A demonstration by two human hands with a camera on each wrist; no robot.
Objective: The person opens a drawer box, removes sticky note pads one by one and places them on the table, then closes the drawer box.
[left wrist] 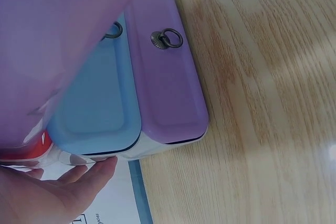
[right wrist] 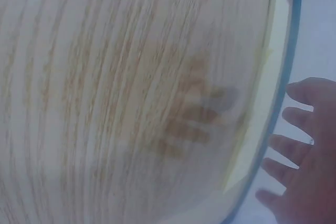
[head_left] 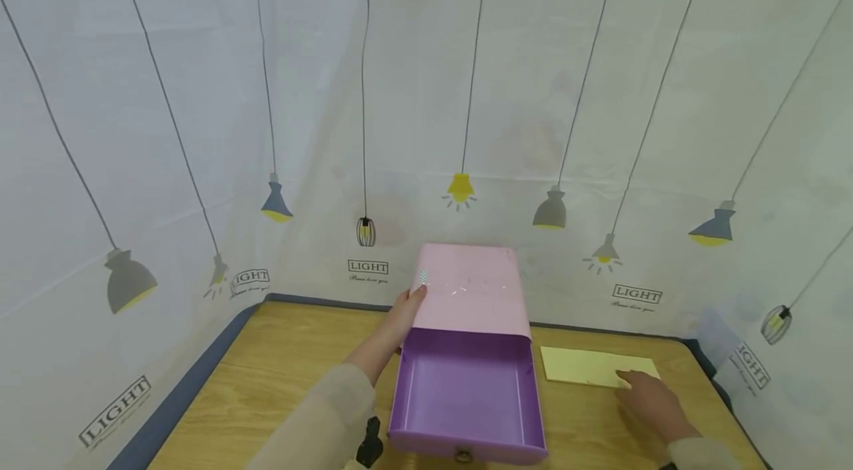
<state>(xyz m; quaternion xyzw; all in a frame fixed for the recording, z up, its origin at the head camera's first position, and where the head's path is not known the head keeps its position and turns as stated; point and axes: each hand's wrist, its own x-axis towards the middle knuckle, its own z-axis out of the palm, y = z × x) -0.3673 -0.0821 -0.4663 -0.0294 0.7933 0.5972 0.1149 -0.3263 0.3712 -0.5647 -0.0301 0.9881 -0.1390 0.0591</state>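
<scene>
A small drawer cabinet with a pale pink top (head_left: 472, 289) stands at the back of the table. Its purple top drawer (head_left: 466, 388) is pulled out, and its bare bottom shows. My left hand (head_left: 403, 314) rests against the cabinet's left side, thumb at the top edge; in the left wrist view its fingers lie extended along the casing. Below are a blue drawer (left wrist: 100, 103) and a lower purple drawer (left wrist: 168, 77), both pushed in, with ring pulls. My right hand (head_left: 649, 400) hovers at a flat pale yellow rectangle (head_left: 580, 366), fingers spread; contact cannot be told.
The wooden table (head_left: 293, 366) has a dark blue border (head_left: 333, 301) along its back. A white cloth backdrop (head_left: 426, 85) printed with hanging lamps rises behind and at both sides. A red part (left wrist: 31, 153) shows beneath the pulled-out drawer.
</scene>
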